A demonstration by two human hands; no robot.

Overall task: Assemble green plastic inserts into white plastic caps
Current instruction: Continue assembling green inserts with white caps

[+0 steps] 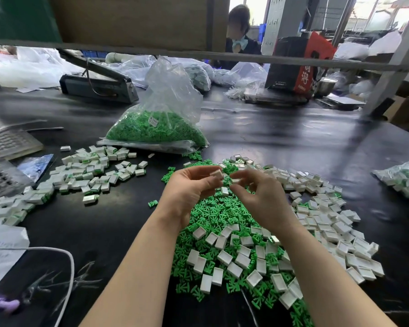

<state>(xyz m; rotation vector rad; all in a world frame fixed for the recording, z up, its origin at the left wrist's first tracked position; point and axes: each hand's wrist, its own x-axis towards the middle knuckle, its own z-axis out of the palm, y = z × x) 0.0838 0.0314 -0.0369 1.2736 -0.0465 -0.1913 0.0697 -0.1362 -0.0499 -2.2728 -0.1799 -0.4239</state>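
My left hand (189, 187) pinches a small white cap (216, 173) between thumb and fingertips above the pile. My right hand (257, 192) pinches another small white piece (235, 180) just to the right of it; whether a green insert sits in it is hidden by the fingers. Under both hands lies a heap of green inserts (213, 215) mixed with loose white caps (246, 253). More empty white caps (328, 213) spread to the right. A pile of caps with green showing in them (90, 173) lies to the left.
A clear bag of green inserts (156, 123) stands behind the heap. A heat sealer (97, 83) sits at the back left, a keyboard (7, 142) at the left edge, a bagged batch of parts (404, 178) at the right. A white cable (64, 263) crosses the front left. Another person sits beyond the table.
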